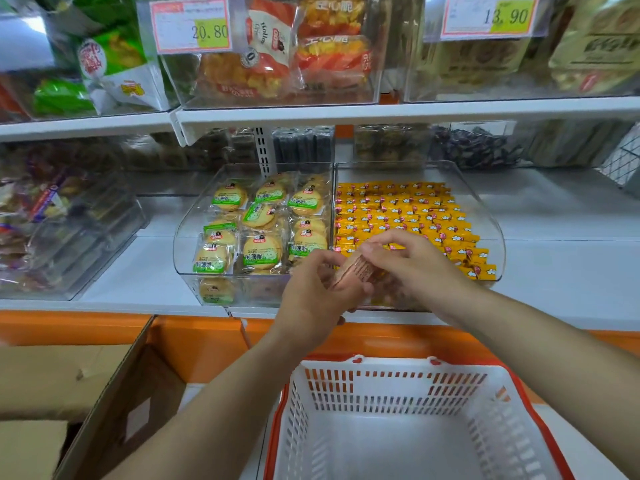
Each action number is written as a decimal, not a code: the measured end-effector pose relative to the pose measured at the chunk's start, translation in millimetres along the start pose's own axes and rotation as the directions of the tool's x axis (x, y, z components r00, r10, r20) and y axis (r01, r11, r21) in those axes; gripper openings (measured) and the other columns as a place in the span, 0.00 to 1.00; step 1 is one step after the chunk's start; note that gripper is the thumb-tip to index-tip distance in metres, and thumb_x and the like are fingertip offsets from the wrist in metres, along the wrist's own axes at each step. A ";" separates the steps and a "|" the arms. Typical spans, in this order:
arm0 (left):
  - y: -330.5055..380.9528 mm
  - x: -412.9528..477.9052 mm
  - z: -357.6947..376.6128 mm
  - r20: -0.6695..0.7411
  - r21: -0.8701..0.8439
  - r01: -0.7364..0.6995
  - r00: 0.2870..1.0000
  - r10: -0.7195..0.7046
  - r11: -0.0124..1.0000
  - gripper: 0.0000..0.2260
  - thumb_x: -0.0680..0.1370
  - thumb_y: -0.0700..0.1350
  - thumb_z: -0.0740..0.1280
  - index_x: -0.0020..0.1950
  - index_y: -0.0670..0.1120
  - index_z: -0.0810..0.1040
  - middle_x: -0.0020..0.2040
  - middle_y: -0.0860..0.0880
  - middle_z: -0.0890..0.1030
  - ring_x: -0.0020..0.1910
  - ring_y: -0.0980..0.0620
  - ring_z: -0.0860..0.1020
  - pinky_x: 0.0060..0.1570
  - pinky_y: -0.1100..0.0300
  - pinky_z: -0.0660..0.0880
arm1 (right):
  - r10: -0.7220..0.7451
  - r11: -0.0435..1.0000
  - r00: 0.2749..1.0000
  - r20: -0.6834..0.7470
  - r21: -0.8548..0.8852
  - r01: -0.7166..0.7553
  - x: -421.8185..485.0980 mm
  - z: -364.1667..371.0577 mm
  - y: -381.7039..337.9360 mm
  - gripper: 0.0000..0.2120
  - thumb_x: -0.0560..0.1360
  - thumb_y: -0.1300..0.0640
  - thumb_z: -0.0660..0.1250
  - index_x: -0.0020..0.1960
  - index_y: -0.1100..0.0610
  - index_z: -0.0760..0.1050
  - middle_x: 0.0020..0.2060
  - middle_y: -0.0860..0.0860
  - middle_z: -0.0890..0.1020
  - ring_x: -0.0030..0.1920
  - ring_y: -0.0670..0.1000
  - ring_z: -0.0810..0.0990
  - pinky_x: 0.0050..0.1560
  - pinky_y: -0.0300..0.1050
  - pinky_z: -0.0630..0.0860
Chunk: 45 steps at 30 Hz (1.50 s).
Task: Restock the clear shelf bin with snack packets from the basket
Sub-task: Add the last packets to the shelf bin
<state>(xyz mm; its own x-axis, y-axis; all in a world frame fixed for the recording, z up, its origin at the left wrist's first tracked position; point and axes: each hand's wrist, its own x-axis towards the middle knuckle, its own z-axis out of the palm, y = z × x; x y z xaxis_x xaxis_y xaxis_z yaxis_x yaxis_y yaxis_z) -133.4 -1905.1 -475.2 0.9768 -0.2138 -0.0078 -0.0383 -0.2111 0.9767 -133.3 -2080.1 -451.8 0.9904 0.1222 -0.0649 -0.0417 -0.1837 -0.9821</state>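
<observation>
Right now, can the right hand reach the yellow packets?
Probably yes: the right hand hovers close to the yellow packets and the clear bin is open on top; but it holds a brownish packet.

Head camera looks down, close, at shelf bin (pixel 498 237) and basket (pixel 391 386).

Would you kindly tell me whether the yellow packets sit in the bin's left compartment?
No, the yellow packets fill the clear bin's right compartment; green-labelled biscuit packets fill the left.
</observation>
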 end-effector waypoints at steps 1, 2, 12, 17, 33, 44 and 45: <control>0.7 -0.7 2.1 0.005 -0.003 -0.003 1.000 0.003 1.000 0.18 0.73 0.47 0.78 0.58 0.52 0.74 0.52 0.45 0.84 0.39 0.51 0.84 0.31 0.62 0.77 | 0.012 0.999 1.000 -0.019 0.030 -0.012 0.6 -1.4 -1.1 0.14 0.75 0.47 0.71 0.58 0.52 0.76 0.42 0.55 0.87 0.39 0.56 0.87 0.36 0.49 0.82; 1.5 -1.2 3.1 0.010 -0.020 0.003 1.000 -0.003 1.000 0.18 0.73 0.48 0.78 0.58 0.52 0.74 0.52 0.45 0.83 0.41 0.51 0.84 0.32 0.62 0.77 | 0.022 0.998 0.999 -0.041 0.067 -0.019 1.2 -3.7 -2.2 0.11 0.77 0.52 0.71 0.57 0.53 0.77 0.42 0.56 0.87 0.40 0.56 0.87 0.41 0.52 0.84; 8.7 -1.0 -7.6 -0.044 -0.204 0.001 0.999 -0.010 0.979 0.15 0.76 0.43 0.76 0.61 0.48 0.78 0.52 0.46 0.86 0.39 0.54 0.83 0.37 0.63 0.80 | 0.002 0.990 0.998 -0.064 0.142 0.007 -4.0 -14.3 -0.8 0.16 0.76 0.68 0.68 0.59 0.53 0.74 0.53 0.56 0.83 0.50 0.55 0.86 0.47 0.53 0.84; 14.3 0.5 -14.5 -0.035 -0.297 -0.003 0.999 -0.008 0.955 0.11 0.77 0.45 0.73 0.58 0.45 0.80 0.48 0.45 0.86 0.41 0.51 0.85 0.37 0.61 0.81 | -0.248 0.904 0.967 -0.056 -0.372 0.211 -11.2 -6.7 6.4 0.17 0.68 0.60 0.79 0.45 0.48 0.73 0.48 0.46 0.82 0.41 0.48 0.84 0.37 0.50 0.82; 19.3 9.6 -13.0 -0.067 -0.415 -0.052 0.997 0.026 0.908 0.23 0.76 0.32 0.73 0.66 0.51 0.76 0.56 0.42 0.86 0.54 0.42 0.85 0.47 0.52 0.82 | -0.081 0.996 0.991 0.105 -0.029 0.085 -1.1 -3.8 -2.2 0.25 0.74 0.66 0.73 0.66 0.49 0.73 0.53 0.52 0.84 0.50 0.56 0.85 0.50 0.50 0.83; 0.0 18.2 -27.0 -0.144 0.423 -0.059 0.981 0.131 0.904 0.02 0.78 0.48 0.73 0.50 0.54 0.82 0.47 0.54 0.82 0.45 0.56 0.80 0.37 0.64 0.75 | -0.212 0.977 0.934 -0.287 -0.079 0.198 33.7 -28.6 -5.0 0.16 0.72 0.59 0.76 0.55 0.49 0.75 0.42 0.44 0.87 0.39 0.43 0.83 0.39 0.40 0.78; -2.9 18.7 -28.1 -0.167 0.437 -0.040 0.978 0.124 0.899 0.04 0.78 0.49 0.73 0.52 0.55 0.80 0.49 0.54 0.81 0.45 0.58 0.79 0.37 0.65 0.74 | -0.242 0.966 0.931 -0.272 -0.157 0.205 34.7 -28.0 -3.3 0.15 0.72 0.58 0.76 0.55 0.49 0.75 0.41 0.43 0.86 0.37 0.42 0.82 0.38 0.38 0.77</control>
<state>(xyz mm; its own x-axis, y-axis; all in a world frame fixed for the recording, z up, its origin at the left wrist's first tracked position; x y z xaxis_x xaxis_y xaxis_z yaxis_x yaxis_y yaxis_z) -109.1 -1881.6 -472.2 0.9858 -0.0765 0.1492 -0.1651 -0.5979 0.7844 -95.0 -2102.5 -445.9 0.9683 -0.1072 0.2254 0.1836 -0.3057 -0.9342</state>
